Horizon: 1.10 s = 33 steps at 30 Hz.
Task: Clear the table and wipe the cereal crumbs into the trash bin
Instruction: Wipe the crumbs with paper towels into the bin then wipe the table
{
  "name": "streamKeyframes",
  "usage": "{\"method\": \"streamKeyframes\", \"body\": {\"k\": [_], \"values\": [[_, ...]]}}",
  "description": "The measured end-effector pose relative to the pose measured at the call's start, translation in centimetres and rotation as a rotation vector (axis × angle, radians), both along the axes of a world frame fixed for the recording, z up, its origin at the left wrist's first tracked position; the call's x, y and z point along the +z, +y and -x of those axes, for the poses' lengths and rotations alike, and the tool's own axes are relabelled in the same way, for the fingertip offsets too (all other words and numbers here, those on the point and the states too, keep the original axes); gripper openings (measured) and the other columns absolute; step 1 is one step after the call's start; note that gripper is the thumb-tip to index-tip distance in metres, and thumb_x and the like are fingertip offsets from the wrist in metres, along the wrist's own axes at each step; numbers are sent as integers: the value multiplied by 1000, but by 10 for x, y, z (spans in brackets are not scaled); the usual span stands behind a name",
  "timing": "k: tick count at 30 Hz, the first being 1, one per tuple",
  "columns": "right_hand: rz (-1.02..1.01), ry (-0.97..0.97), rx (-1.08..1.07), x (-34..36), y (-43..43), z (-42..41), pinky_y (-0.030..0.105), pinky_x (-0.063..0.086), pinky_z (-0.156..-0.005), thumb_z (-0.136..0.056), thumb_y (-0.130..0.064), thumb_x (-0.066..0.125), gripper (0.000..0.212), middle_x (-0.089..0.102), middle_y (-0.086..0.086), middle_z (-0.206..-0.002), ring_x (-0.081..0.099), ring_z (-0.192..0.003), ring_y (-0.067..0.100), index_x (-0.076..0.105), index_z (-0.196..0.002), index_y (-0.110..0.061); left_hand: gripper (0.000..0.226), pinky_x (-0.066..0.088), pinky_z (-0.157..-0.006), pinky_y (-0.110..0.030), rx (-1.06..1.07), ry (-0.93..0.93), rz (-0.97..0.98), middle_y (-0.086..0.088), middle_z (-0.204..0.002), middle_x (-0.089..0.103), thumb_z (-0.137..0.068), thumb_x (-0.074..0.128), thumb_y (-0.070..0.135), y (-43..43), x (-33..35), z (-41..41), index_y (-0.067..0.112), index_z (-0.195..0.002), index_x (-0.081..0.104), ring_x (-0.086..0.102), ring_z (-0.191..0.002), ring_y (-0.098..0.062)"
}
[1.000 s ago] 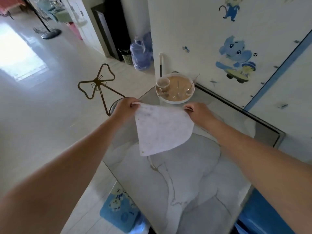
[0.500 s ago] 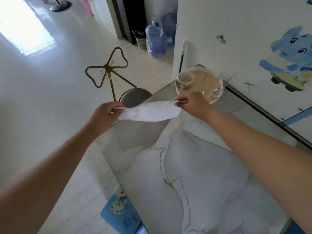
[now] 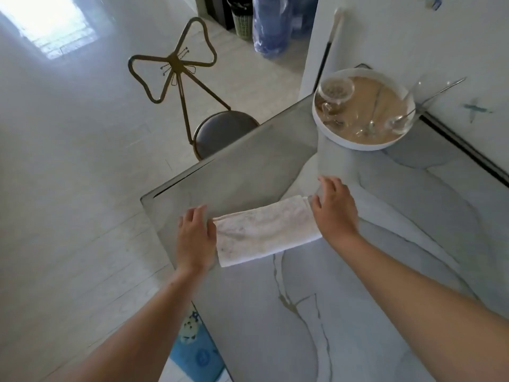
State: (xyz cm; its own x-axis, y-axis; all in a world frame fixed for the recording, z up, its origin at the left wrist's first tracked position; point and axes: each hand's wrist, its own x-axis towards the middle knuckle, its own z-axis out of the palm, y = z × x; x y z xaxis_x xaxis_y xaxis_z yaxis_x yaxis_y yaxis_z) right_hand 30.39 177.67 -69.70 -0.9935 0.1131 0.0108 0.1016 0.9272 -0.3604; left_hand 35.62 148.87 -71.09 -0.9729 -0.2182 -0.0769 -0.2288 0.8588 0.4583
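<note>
The marble table point(image 3: 344, 285) is spread from the centre toward 5 o'clock. A bow-backed chair point(image 3: 220, 130) is seen at 11 o'clock, and a round tray point(image 3: 355, 144) of glassware point(image 3: 334, 89) on the table's corner at 1 o'clock. A folded white cloth point(image 3: 264, 230) is laid on it at the centre, touched at 9 o'clock by the left hand point(image 3: 194, 238) and at 3 o'clock by the right hand point(image 3: 334, 210), both flat and grasping nothing.

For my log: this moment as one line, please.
cloth: folded, flat on table; left hand: touches its left end; right hand: rests on right end; tray: far corner
</note>
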Motion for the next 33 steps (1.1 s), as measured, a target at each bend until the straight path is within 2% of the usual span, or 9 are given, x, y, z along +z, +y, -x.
{"method": "streamKeyframes", "body": {"k": [3,7,9,12,14,18,22,28,33], "values": [[-53,124,282,-36,-31,-37,42,49,-93,-89,-27,55,49,55,17,-135,57,-115,36,54,-134,-6,46,40,-108,-48,-306,118,102,-12,-144,48,-97,41,25,20,-26,-12,11,-140,48,41,-136,-32],[-123,-95,585,-87,-47,-65,51,21,-115,-94,-49,37,66,17,7,-162,18,-148,30,24,-153,-24,60,16,-119,-57,-625,-15,257,-6,-164,15,-99,34,45,26,-69,-32,26,-155,24,5,-152,-29],[-132,-107,671,-98,-41,-49,48,8,-119,-96,-50,33,66,8,1,-164,5,-151,25,16,-155,-27,62,10,-119,-59,-579,-47,293,-5,-165,7,-100,29,48,33,-78,-34,26,-156,17,-1,-152,-30],[-138,-97,823,-100,-24,-7,46,10,-120,-97,-51,29,62,17,-3,-162,12,-150,23,22,-154,-28,63,3,-120,-58,-400,-35,316,-10,-165,5,-101,23,48,65,-85,-26,23,-157,12,-1,-151,-34],[-179,-123,895,-97,-10,23,46,5,-121,-97,-56,20,62,8,-7,-163,5,-151,20,13,-154,-33,65,3,-119,-61,-271,-37,304,-14,-164,5,-100,23,49,91,-89,-15,21,-157,11,0,-151,-38],[-269,-137,846,-94,31,79,46,-12,-119,-96,-60,14,62,-7,-16,-162,-12,-150,18,-2,-153,-42,67,1,-117,-63,-129,-50,241,-17,-163,6,-97,20,52,149,-95,32,21,-156,18,2,-149,-42],[-248,-127,743,-92,84,93,44,-6,-120,-100,-53,20,57,0,-15,-163,-5,-151,20,3,-154,-40,65,-2,-117,-63,-125,-29,218,-20,-162,7,-97,20,53,214,-102,68,26,-156,17,3,-147,-46],[-249,-185,614,-81,208,62,36,-7,-120,-103,-48,25,57,-3,-14,-163,-6,-150,15,3,-154,-38,63,-2,-115,-64,-388,31,200,-21,-162,13,-97,25,48,317,-94,54,24,-154,25,10,-147,-46],[-302,-273,350,-78,313,32,47,-2,-120,-102,-52,18,55,-6,-22,-160,-8,-150,13,-3,-151,-45,61,-12,-116,-60,-603,57,170,-15,-164,2,-98,23,47,414,-91,76,30,-156,15,-6,-151,-36]]}}
